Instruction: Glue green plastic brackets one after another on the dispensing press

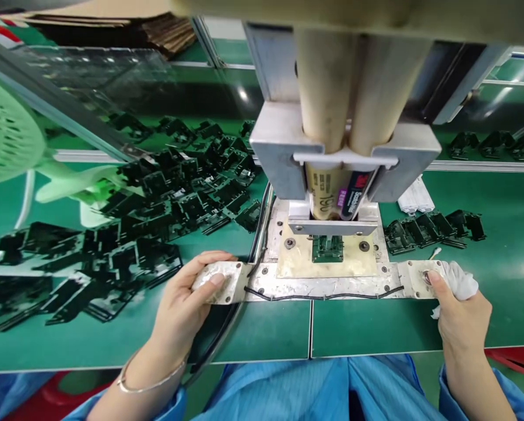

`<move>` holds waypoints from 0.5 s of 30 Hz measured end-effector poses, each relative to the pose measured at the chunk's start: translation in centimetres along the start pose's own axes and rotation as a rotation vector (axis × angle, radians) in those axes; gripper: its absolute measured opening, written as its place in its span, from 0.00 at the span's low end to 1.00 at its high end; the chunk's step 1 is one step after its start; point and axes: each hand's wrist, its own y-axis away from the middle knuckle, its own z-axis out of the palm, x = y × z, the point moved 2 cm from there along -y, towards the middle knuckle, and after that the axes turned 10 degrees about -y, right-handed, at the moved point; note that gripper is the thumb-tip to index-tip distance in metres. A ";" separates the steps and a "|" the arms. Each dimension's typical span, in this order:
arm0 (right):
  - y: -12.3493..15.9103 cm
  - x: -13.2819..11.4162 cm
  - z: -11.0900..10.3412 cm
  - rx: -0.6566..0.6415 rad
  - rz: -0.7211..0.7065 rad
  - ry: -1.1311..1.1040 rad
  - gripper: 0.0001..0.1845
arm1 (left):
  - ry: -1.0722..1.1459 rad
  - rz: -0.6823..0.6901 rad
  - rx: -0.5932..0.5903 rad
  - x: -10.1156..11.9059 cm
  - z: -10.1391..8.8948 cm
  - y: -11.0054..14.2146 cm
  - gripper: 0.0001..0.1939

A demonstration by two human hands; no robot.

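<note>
So, left hand (187, 304) thumb pressing the metal fixture's (327, 286) left button, grip loose, right hand (457, 318) clutching a white cloth (461, 280), thumb on the right button, near the surface's (266, 333) front edge

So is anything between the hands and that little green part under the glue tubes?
Nothing visible. The green part sits uncovered on the beige plate; left hand and right hand press the metal bar's ends.

Blue smock sleeves (503, 392) cover both forearms, and a thin silver bangle (150, 383) circles the left wrist.

Two hands (187, 298), two cartridges (327, 88)
</note>
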 end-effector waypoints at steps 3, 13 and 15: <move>0.0 -0.4 0.0 0.008 -0.028 0.007 0.34 | 0.014 0.014 0.006 0.5 0.3 0.1 0.22; -0.3 -0.1 -0.3 0.013 -0.075 -0.028 0.32 | 0.049 0.005 -0.011 0.5 0.2 0.2 0.22; -0.3 0.0 -0.3 0.005 -0.073 -0.034 0.30 | 0.049 0.011 -0.009 0.8 0.3 0.2 0.22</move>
